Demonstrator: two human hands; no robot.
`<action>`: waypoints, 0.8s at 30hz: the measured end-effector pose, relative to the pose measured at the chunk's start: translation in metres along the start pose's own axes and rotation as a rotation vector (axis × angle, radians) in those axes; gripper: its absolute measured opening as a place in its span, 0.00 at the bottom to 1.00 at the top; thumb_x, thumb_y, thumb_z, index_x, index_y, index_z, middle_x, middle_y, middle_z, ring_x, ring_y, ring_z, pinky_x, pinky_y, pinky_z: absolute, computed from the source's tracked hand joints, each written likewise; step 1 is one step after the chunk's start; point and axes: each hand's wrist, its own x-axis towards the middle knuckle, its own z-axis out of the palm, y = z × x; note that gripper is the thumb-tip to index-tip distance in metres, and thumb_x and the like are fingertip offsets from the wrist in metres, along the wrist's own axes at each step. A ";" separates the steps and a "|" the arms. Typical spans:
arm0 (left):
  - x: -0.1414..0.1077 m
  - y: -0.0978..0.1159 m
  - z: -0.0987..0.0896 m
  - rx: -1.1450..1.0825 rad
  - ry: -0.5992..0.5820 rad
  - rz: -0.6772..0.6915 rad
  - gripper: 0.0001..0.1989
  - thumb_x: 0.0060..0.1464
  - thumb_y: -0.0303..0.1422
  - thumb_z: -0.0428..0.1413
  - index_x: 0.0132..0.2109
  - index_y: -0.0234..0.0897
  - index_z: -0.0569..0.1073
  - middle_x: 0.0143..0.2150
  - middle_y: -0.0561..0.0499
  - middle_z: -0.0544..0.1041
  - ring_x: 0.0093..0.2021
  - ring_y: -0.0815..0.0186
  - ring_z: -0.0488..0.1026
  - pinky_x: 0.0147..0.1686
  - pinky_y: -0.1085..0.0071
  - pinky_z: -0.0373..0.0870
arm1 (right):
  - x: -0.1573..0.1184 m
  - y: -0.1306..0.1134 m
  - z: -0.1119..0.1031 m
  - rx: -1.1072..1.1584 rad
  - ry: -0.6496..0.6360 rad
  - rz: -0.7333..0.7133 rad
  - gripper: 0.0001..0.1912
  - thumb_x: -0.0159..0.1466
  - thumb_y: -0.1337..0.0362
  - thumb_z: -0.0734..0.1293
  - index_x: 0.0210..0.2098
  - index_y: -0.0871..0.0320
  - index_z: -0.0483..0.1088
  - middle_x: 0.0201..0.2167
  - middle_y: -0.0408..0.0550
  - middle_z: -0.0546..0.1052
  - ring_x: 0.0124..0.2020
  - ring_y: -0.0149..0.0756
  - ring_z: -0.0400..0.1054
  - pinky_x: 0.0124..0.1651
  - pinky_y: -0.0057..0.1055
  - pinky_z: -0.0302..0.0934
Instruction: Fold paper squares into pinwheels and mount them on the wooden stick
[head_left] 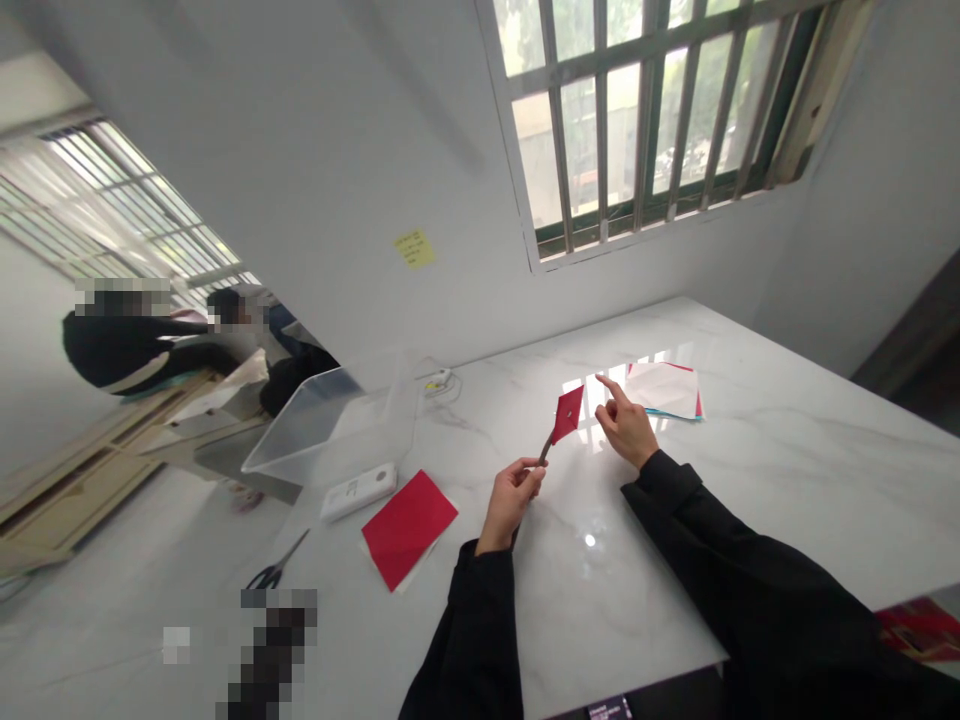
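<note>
My left hand (510, 502) grips a thin dark stick (543, 456) upright above the marble table. A small red paper diamond (568, 414) sits on the stick's top end. My right hand (626, 425) is raised beside it and holds nothing, with its index finger stretched out close to the red paper, though apart from it. Behind my right hand lies a stack of white and coloured paper sheets (664, 390). Below my left hand, a red paper sheet (409, 530) rests on a white sheet (399, 578).
The white marble table (787, 450) ends in a wall corner at the back. On it stand a clear plastic box (330, 430), a white device (360, 491), black-handled scissors (274, 566) and a small cable (439, 384). Two people (142, 345) work at the left, beyond the table edge.
</note>
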 end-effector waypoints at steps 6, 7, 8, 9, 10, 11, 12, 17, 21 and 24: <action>-0.001 -0.003 0.000 0.056 -0.021 -0.026 0.21 0.48 0.45 0.65 0.42 0.31 0.79 0.20 0.59 0.62 0.22 0.73 0.55 0.24 0.74 0.49 | -0.002 -0.017 -0.010 0.030 0.153 -0.114 0.36 0.65 0.63 0.58 0.72 0.56 0.52 0.28 0.41 0.69 0.24 0.33 0.61 0.36 0.30 0.64; -0.001 -0.003 0.000 0.062 -0.026 -0.027 0.21 0.48 0.45 0.65 0.42 0.31 0.79 0.20 0.59 0.62 0.22 0.73 0.55 0.24 0.74 0.49 | -0.003 -0.018 -0.010 0.034 0.153 -0.144 0.36 0.65 0.63 0.58 0.72 0.55 0.53 0.29 0.41 0.69 0.25 0.33 0.61 0.37 0.30 0.65; -0.001 -0.004 0.000 0.064 -0.030 -0.026 0.21 0.48 0.45 0.65 0.41 0.31 0.79 0.20 0.59 0.62 0.22 0.73 0.55 0.24 0.74 0.49 | -0.003 -0.017 -0.011 0.034 0.146 -0.167 0.36 0.65 0.63 0.58 0.72 0.55 0.53 0.29 0.41 0.69 0.25 0.33 0.61 0.38 0.30 0.65; -0.001 -0.003 -0.001 0.060 -0.034 -0.024 0.20 0.48 0.44 0.66 0.41 0.31 0.79 0.20 0.59 0.62 0.22 0.73 0.55 0.24 0.74 0.49 | -0.002 -0.015 -0.011 0.026 0.128 -0.177 0.35 0.65 0.64 0.58 0.72 0.55 0.54 0.30 0.42 0.70 0.26 0.33 0.62 0.39 0.30 0.65; -0.001 -0.003 -0.001 0.047 -0.036 -0.021 0.20 0.48 0.44 0.66 0.41 0.31 0.79 0.20 0.59 0.63 0.22 0.74 0.55 0.24 0.74 0.49 | -0.002 -0.012 -0.010 0.006 0.097 -0.171 0.34 0.65 0.65 0.58 0.71 0.55 0.57 0.30 0.43 0.72 0.27 0.33 0.63 0.40 0.30 0.65; -0.001 -0.003 -0.002 0.022 -0.039 -0.017 0.20 0.48 0.43 0.66 0.41 0.32 0.79 0.20 0.58 0.63 0.22 0.74 0.56 0.25 0.74 0.49 | -0.001 -0.007 -0.009 -0.029 0.045 -0.145 0.31 0.65 0.65 0.58 0.67 0.55 0.63 0.30 0.44 0.73 0.28 0.34 0.65 0.40 0.30 0.64; -0.001 -0.002 -0.003 -0.016 -0.041 -0.014 0.20 0.49 0.43 0.66 0.42 0.32 0.79 0.21 0.58 0.63 0.23 0.74 0.56 0.25 0.74 0.50 | 0.000 -0.001 -0.008 -0.080 -0.025 -0.102 0.27 0.64 0.65 0.58 0.62 0.55 0.70 0.29 0.45 0.75 0.29 0.35 0.66 0.40 0.30 0.63; 0.000 -0.001 -0.012 -0.239 0.019 0.030 0.19 0.53 0.42 0.63 0.47 0.33 0.77 0.20 0.60 0.60 0.23 0.74 0.57 0.27 0.75 0.53 | 0.004 0.026 -0.004 -0.372 -0.299 0.163 0.14 0.62 0.65 0.62 0.32 0.57 0.81 0.30 0.52 0.80 0.34 0.39 0.72 0.38 0.28 0.58; 0.002 -0.003 -0.015 -0.287 0.049 0.020 0.20 0.52 0.41 0.65 0.47 0.32 0.76 0.21 0.60 0.60 0.23 0.75 0.54 0.27 0.75 0.53 | 0.005 0.030 -0.002 -0.401 -0.295 0.177 0.14 0.63 0.64 0.62 0.36 0.57 0.81 0.34 0.52 0.82 0.37 0.38 0.73 0.39 0.27 0.57; 0.002 -0.003 -0.014 -0.264 0.033 0.017 0.20 0.52 0.42 0.64 0.46 0.32 0.77 0.21 0.60 0.59 0.22 0.75 0.54 0.27 0.75 0.53 | 0.004 0.030 0.000 -0.385 -0.334 0.169 0.13 0.63 0.63 0.63 0.35 0.56 0.81 0.32 0.51 0.81 0.35 0.39 0.73 0.37 0.28 0.57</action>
